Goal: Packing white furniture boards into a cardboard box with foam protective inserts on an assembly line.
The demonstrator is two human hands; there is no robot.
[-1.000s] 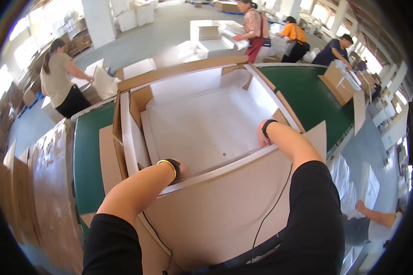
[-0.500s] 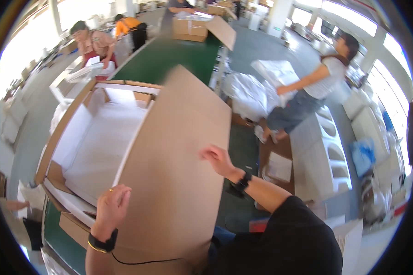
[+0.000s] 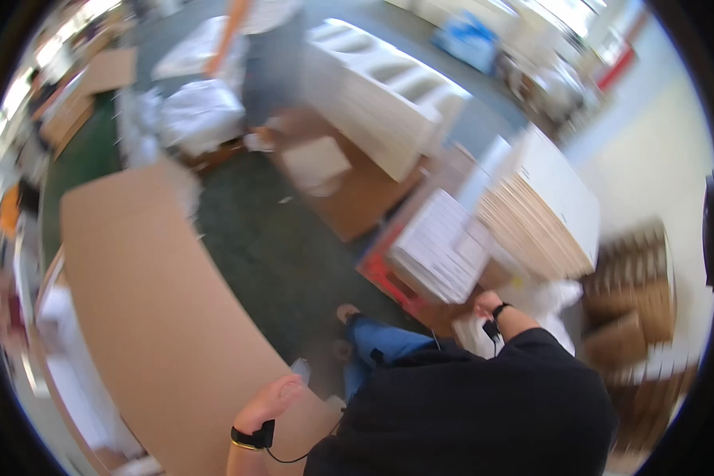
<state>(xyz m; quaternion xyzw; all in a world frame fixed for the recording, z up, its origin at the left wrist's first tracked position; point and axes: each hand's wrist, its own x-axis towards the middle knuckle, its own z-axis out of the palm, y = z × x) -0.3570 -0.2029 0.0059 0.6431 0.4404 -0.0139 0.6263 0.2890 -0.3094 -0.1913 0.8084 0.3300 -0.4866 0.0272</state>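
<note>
Resting against the near corner of a large brown cardboard sheet (image 3: pixel 151 317), the left hand (image 3: pixel 268 403) sits with its fingers loosely curled on the board's edge; whether it pinches the board or only steadies it cannot be told through the blur. The right hand (image 3: pixel 488 305) is well apart from it, reaching toward a stack of white flat sheets (image 3: pixel 440 246) beside a pile of tan cardboard blanks (image 3: pixel 531 226); its fingers are hidden, so its state cannot be told. The cardboard sheet lies flat over the desk on the person's left, above the dark green floor (image 3: pixel 270 254). By the look of it, the step in hand is fetching a piece from the stack while the board is kept in place. The next move seems to call for a firm hold on a single sheet without letting the board slide.
</note>
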